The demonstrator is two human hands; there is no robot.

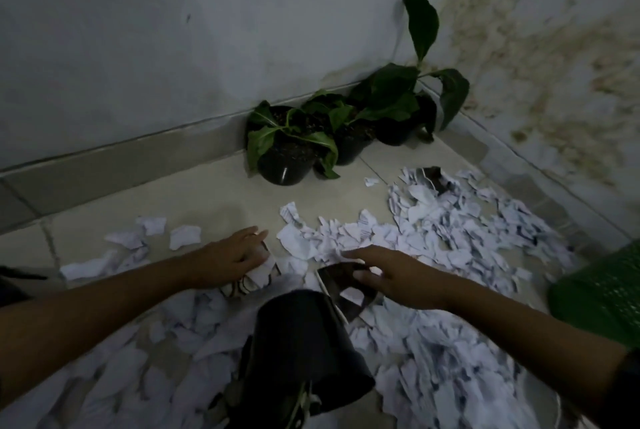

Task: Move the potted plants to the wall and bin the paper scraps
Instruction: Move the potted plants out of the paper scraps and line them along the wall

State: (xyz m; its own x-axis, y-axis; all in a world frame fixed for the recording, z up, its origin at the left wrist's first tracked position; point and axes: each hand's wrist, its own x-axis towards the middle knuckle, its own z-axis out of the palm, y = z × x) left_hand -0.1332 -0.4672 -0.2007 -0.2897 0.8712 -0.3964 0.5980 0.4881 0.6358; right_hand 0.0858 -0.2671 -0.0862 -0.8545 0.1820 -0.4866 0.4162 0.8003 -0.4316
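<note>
Three potted plants in black pots stand in a row against the wall: one at the left point(287, 155), one in the middle point(349, 141) and one in the corner point(401, 110). Another black pot point(301, 342) sits tilted in the foreground between my arms, with pale leaves showing at its lower edge. White paper scraps point(450, 231) cover the floor. My left hand point(235, 255) curls over a wad of scraps, gripping it. My right hand point(384, 273) reaches left with straight fingers over a dark torn card point(343, 286).
A green mesh object point(602, 290) stands at the right edge. A stained wall point(519, 48) meets the grey wall in the corner. Another dark torn piece point(433, 176) lies among the far scraps. Bare tile point(207, 186) shows in front of the left skirting.
</note>
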